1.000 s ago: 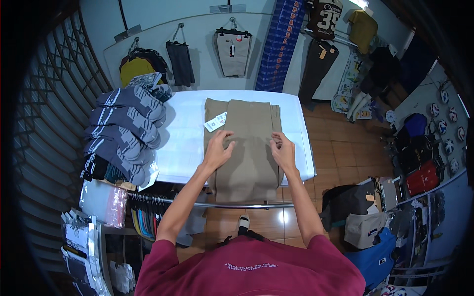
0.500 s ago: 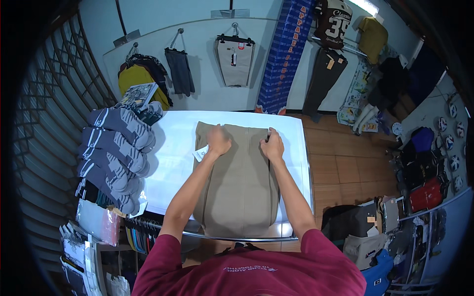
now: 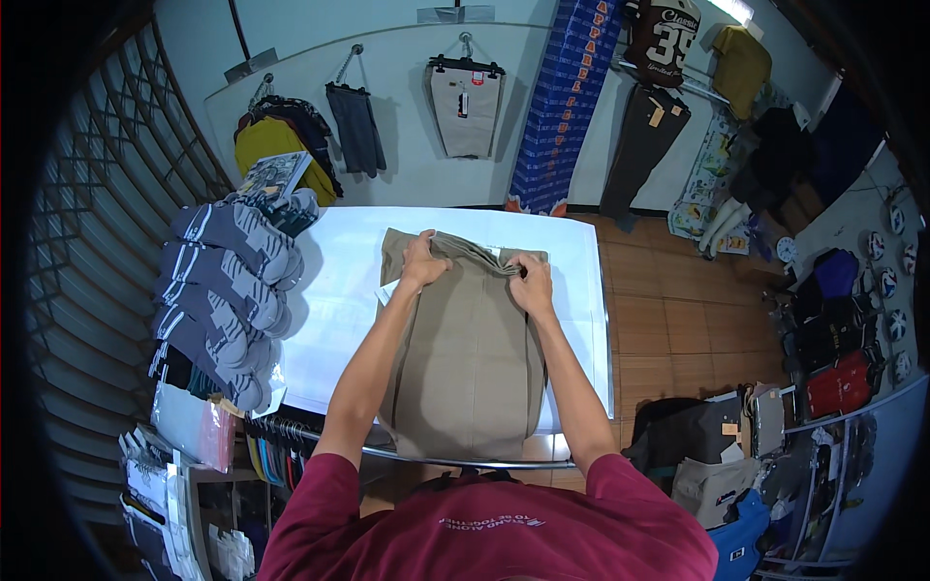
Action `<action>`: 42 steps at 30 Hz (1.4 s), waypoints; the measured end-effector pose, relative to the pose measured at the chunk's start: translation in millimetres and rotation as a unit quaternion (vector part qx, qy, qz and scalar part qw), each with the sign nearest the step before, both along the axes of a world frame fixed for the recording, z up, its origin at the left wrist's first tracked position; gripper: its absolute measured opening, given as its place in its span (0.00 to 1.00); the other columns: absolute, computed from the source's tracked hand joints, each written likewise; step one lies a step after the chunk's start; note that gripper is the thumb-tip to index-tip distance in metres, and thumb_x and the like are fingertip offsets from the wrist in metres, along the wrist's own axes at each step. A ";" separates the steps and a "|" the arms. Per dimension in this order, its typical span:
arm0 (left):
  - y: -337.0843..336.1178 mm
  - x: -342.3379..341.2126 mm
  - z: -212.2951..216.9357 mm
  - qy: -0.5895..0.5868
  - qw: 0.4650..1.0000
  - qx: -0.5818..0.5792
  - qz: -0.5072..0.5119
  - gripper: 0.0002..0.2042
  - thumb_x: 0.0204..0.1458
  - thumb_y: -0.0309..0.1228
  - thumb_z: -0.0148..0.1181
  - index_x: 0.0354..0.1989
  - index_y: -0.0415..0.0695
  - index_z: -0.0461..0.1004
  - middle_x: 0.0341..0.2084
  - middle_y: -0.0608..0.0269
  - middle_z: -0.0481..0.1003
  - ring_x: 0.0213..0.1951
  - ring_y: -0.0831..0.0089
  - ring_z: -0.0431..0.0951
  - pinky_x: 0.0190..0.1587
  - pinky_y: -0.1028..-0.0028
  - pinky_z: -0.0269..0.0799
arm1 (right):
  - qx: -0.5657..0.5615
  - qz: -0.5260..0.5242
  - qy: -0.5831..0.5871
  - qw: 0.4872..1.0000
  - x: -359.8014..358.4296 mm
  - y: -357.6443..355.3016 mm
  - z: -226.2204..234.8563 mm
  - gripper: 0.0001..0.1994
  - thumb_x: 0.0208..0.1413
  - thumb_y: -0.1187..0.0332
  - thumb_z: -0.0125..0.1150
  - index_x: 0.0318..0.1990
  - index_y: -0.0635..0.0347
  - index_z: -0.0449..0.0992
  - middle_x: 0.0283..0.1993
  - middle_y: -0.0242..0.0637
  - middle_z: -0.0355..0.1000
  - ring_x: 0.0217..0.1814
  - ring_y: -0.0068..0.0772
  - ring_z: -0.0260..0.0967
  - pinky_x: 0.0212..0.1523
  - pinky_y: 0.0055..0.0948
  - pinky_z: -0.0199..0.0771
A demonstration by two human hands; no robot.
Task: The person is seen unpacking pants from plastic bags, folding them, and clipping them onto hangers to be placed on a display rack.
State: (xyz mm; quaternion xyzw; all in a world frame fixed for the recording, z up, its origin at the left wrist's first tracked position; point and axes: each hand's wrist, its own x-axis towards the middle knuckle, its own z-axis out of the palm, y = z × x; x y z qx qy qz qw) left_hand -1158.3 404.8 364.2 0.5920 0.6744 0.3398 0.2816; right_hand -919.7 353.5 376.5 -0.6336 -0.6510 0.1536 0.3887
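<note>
A pair of khaki trousers (image 3: pixel 465 358) lies folded on the white tabletop, its near end hanging over the front edge. At the far end, my left hand (image 3: pixel 422 262) is closed on the cloth. To its right, my right hand (image 3: pixel 532 287) grips the same far edge, with thumb and fingers pinching a gathered fold. Between the hands the edge is lifted and bunched into layers, and a small white label shows at the fold. A white tag (image 3: pixel 387 291) sticks out beside my left wrist.
Stacked grey socks (image 3: pixel 218 300) fill the table's left side. A metal rail (image 3: pixel 465 463) runs along the front, with hangers below left. Tiled floor (image 3: pixel 668 329) lies to the right, and folded clothes (image 3: pixel 717 436) are piled at lower right. Garments hang on the far wall.
Both hands have closed on the trousers' far edge, which was flat and is now lifted and bunched between them. The white tag is more covered by my left arm.
</note>
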 end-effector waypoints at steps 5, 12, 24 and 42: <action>-4.4 -26.3 -0.8 0.003 0.993 0.075 -0.092 0.17 0.35 0.27 0.64 0.39 0.46 0.77 0.45 0.57 0.75 0.53 0.54 0.68 0.54 0.61 0.65 | 0.035 0.151 0.198 0.968 -2.8 -14.9 -0.9 0.12 0.42 0.86 0.48 0.31 0.66 0.78 0.52 0.50 0.72 0.48 0.45 0.71 0.53 0.29 0.66; -149.9 -20.9 50.1 -0.038 0.966 0.243 -0.076 0.15 0.32 0.15 0.51 0.32 0.41 0.75 0.36 0.59 0.79 0.48 0.54 0.73 0.53 0.66 0.66 | 0.086 0.086 0.139 0.983 -11.3 -130.8 34.7 0.12 0.43 0.84 0.52 0.32 0.62 0.80 0.55 0.41 0.71 0.55 0.42 0.67 0.52 0.31 0.68; -425.4 -39.8 33.8 -0.072 0.983 0.148 -0.078 0.16 0.32 0.12 0.48 0.34 0.35 0.72 0.41 0.51 0.79 0.48 0.55 0.77 0.54 0.67 0.69 | 0.057 0.078 0.146 0.985 -35.9 -375.8 13.4 0.14 0.38 0.85 0.48 0.29 0.62 0.79 0.56 0.44 0.70 0.58 0.46 0.64 0.57 0.36 0.65; -559.8 -42.0 -89.3 -0.141 0.988 0.023 -0.053 0.10 0.39 0.19 0.56 0.34 0.35 0.73 0.36 0.51 0.79 0.42 0.59 0.80 0.47 0.70 0.72 | -0.155 0.026 0.343 0.926 -41.6 -509.1 -122.4 0.09 0.51 0.84 0.50 0.35 0.69 0.76 0.50 0.44 0.75 0.45 0.28 0.73 0.46 0.25 0.74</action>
